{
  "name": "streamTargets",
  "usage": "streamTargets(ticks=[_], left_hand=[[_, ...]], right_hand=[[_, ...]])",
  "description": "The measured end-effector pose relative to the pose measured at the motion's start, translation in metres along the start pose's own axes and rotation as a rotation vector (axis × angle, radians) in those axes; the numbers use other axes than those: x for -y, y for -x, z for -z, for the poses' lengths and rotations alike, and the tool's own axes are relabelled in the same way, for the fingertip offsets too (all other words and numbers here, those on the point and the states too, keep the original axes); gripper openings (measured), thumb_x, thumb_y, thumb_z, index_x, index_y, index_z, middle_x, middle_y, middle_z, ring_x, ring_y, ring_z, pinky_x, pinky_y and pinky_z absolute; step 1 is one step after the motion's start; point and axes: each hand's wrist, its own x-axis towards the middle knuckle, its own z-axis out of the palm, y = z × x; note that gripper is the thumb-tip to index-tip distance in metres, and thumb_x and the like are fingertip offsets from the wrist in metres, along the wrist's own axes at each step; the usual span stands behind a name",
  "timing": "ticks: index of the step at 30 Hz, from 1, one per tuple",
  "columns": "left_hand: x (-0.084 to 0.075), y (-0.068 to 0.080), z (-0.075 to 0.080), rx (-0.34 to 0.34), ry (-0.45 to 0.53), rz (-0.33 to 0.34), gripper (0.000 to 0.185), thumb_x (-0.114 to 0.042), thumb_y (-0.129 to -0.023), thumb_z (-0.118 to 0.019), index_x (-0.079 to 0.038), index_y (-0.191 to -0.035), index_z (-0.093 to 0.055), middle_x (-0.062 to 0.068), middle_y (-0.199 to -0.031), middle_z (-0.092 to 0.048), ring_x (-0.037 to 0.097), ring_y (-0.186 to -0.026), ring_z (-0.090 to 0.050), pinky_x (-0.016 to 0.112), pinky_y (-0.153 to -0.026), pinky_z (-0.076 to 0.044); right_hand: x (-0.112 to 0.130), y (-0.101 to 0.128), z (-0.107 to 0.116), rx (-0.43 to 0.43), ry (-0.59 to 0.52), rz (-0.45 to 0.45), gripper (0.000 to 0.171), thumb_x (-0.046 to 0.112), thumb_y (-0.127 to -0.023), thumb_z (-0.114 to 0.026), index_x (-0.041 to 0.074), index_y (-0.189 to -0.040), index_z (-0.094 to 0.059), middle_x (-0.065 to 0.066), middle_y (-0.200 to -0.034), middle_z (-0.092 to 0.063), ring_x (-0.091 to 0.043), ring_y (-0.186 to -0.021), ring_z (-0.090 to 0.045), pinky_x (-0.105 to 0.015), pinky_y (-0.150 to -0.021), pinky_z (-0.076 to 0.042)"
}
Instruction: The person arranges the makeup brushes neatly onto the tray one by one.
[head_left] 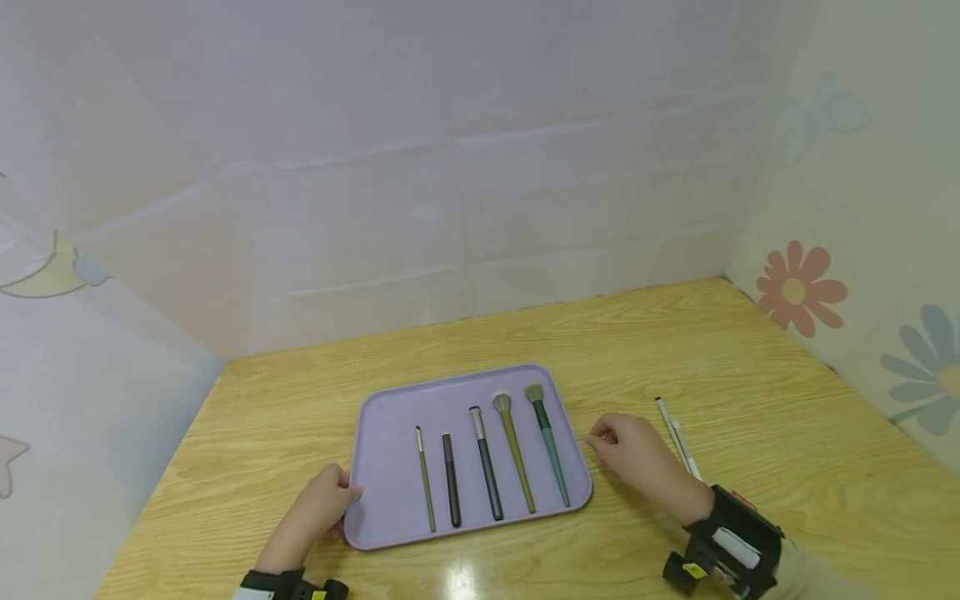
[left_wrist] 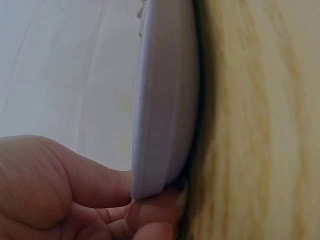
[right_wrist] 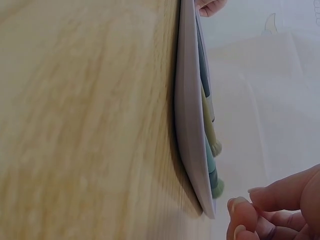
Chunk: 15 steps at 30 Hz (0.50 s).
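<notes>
At the left edge of a lilac tray (head_left: 386, 508), my left hand (head_left: 321, 504) grips the rim; the left wrist view has the thumb (left_wrist: 100, 187) over it and fingertips underneath. Several makeup brushes lie side by side on the tray, among them a green brush (head_left: 552, 450), an olive-handled brush (head_left: 516, 454), a black brush (head_left: 487, 467) and a thin brush (head_left: 426, 483). Just off the tray's right side is my right hand (head_left: 637, 454), its fingers loosely curled around nothing. In the right wrist view its fingertips (right_wrist: 244, 212) are apart from the tray.
Two slender white sticks (head_left: 672, 429), their kind unclear, lie on the wooden table (head_left: 660, 342) beyond my right wrist. A pale wall covering (head_left: 450, 208) rises behind the table, and a flower-patterned one (head_left: 885, 250) stands on the right.
</notes>
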Motion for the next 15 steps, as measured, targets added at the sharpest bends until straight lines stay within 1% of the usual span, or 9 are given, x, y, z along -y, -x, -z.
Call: streamTargets(ticks=[8,15], left_hand=[[0.0012,-0.001,0.0,0.005,0.0,-0.008,0.015,-0.006,-0.095,-0.054,0.008,-0.095,-0.049,0.013,-0.076,-0.054,0.021,-0.06,-0.055,0.03,-0.052,-0.048],[0.0022,-0.0019,-0.0004,0.003,0.001,-0.007,0.014,-0.006,-0.095,-0.055,0.007,-0.095,-0.049,0.013,-0.075,-0.053,0.021,-0.058,-0.054,0.03,-0.051,-0.047]], right_hand=[[-0.0052,0.0024,0.003,-0.017,0.062,-0.027,0.007,0.006,-0.088,-0.067,0.001,-0.082,-0.066,0.002,-0.067,-0.055,-0.011,-0.058,-0.047,-0.026,-0.051,-0.04],[-0.0092,0.0054,0.0096,-0.007,0.053,-0.068,0.008,0.006,-0.089,-0.066,-0.001,-0.085,-0.066,0.001,-0.067,-0.056,-0.012,-0.055,-0.049,-0.025,-0.049,-0.041]])
